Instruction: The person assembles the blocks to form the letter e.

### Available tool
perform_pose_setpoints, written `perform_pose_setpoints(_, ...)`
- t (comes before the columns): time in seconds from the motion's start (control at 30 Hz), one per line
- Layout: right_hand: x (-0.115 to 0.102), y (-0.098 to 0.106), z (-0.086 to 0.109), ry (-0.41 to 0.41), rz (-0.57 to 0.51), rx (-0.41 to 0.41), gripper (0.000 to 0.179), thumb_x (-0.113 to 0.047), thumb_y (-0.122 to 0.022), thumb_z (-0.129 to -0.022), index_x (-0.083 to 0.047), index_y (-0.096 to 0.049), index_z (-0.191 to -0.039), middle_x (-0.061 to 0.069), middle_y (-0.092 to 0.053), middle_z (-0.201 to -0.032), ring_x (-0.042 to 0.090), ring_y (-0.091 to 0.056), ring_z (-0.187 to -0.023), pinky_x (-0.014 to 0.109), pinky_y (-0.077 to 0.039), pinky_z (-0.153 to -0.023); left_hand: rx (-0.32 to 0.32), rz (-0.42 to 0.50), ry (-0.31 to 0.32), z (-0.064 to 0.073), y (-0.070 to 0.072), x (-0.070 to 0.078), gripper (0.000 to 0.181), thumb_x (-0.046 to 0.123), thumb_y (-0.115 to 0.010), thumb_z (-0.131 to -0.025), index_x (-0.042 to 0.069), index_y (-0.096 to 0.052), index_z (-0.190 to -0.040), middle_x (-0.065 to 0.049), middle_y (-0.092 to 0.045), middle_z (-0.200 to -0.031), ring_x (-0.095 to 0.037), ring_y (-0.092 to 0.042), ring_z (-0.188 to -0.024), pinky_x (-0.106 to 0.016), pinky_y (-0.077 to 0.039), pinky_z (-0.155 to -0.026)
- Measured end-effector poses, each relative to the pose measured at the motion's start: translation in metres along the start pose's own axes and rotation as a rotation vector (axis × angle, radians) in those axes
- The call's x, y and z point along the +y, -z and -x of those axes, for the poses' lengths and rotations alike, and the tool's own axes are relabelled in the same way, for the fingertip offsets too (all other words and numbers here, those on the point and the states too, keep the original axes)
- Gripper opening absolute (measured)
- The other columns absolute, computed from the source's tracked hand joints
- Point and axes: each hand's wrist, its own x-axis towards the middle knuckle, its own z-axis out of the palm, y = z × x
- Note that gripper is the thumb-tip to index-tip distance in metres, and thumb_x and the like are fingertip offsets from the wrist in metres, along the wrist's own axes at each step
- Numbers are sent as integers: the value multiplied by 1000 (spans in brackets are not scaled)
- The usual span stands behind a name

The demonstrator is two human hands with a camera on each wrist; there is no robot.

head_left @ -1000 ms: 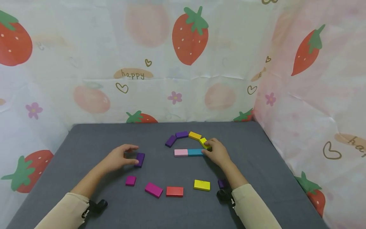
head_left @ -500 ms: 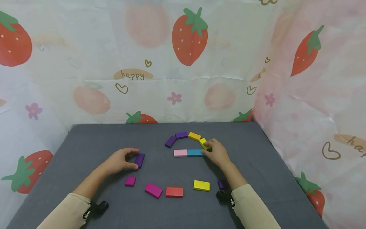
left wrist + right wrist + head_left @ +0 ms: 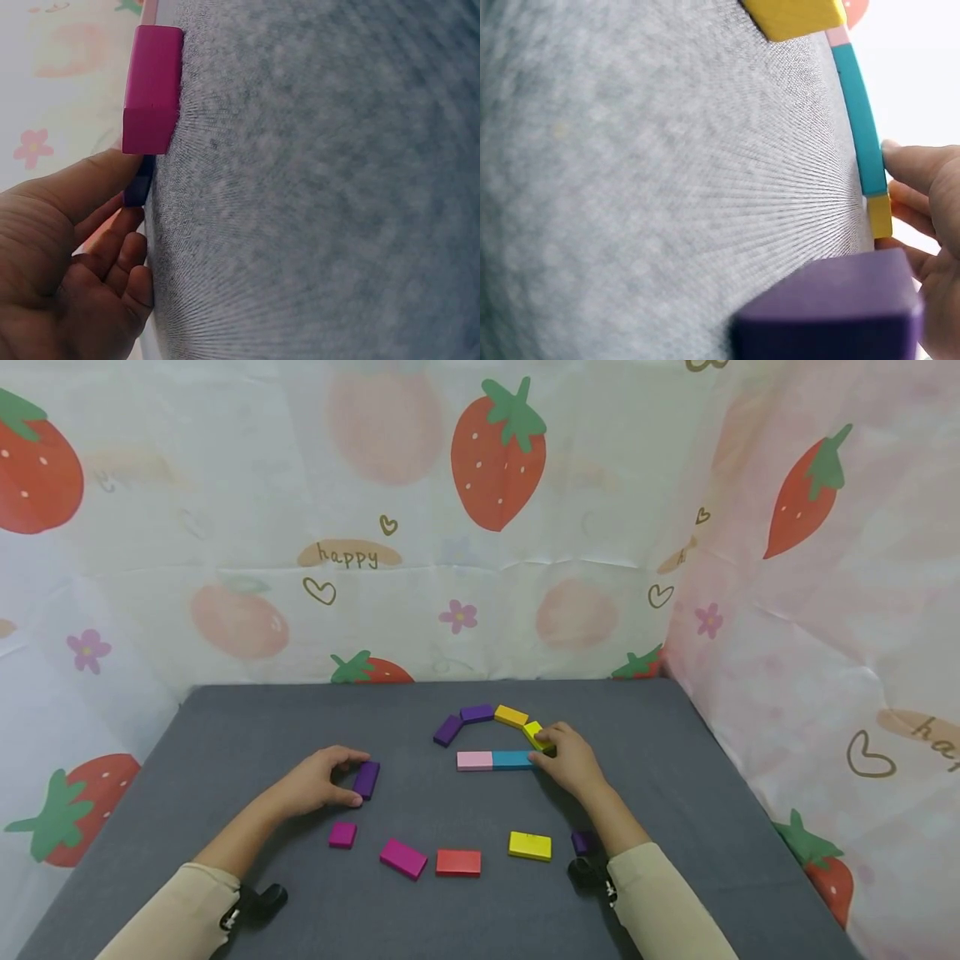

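My left hand [image 3: 318, 779] pinches a purple block [image 3: 366, 780] on the grey table, index finger at its far end and thumb at its near end. In the left wrist view that block is partly hidden behind a magenta block [image 3: 154, 82]. My right hand [image 3: 570, 760] holds a yellow block [image 3: 535, 734] at the right end of an arc, its fingers covering part of it. The thumb lies by the end of a teal block [image 3: 512, 761], which abuts a pink block [image 3: 475, 762]. Two purple blocks [image 3: 448, 730] and an orange-yellow block [image 3: 512, 716] form the rest of the arc.
Nearer the person lie a small magenta block [image 3: 342, 835], a longer magenta block [image 3: 403, 858], a red block [image 3: 458, 862] and a yellow block [image 3: 530, 845]. Another purple block [image 3: 583, 842] sits beside the right wrist. A strawberry-print cloth [image 3: 420, 627] hangs behind the table.
The left hand shifts slightly nearer the person, and its index finger and thumb settle at the ends of the purple block. The right hand stays where it was.
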Motion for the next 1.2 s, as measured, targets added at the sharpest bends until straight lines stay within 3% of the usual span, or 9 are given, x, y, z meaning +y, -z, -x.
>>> perform_pose_setpoints(0.37, -2, 0, 2, -1, -7, 6, 41, -29, -78, -93, -7, -71, -127, 7, -62, -128, 29, -60, -120, 48, -48, -106, 4, -30, 20, -1, 0, 2, 68, 32, -88, -81, 11, -62, -140, -15, -60, -135, -34, -55, -120, -54, -47, -99)
perform_pose_setpoints(0.63, -2, -1, 0, 6, 0, 15, 41, -29, -78, -93, -7, -71, -126, 7, -63, -127, 29, -60, -119, 48, -48, -105, 29, -1, 43, -4, 4, 3, 69, 30, -90, -79, 11, -63, -139, -15, -60, -133, -34, -56, -120, -54, -46, -100)
perform_pose_setpoints(0.77, -3, 1, 0, 6, -2, 16, 41, -29, -79, -92, -7, -71, -127, 7, -63, -127, 28, -60, -119, 48, -48, -105, 30, 1, 56, -7, 8, 10, 68, 31, -89, -80, 12, -62, -139, -15, -60, -134, -34, -56, -121, -52, -48, -97)
perform_pose_setpoints(1.0, 0, -1, -2, 13, 7, 13, 41, -29, -78, -92, -7, -71, -126, 6, -63, -127, 28, -61, -119, 48, -48, -105, 25, 11, 69, -13, 12, 24, 69, 34, -89, -80, 16, -61, -141, -12, -60, -135, -32, -56, -119, -38, -51, -79)
perform_pose_setpoints(1.2, 1, -2, -2, 10, 20, 13, 41, -30, -78, -93, -7, -71, -126, 7, -63, -127, 28, -61, -118, 48, -48, -105, 18, -4, 66, -21, 9, 34, 70, 36, -88, -81, 17, -60, -142, -9, -60, -136, -30, -56, -121, -41, -51, -84)
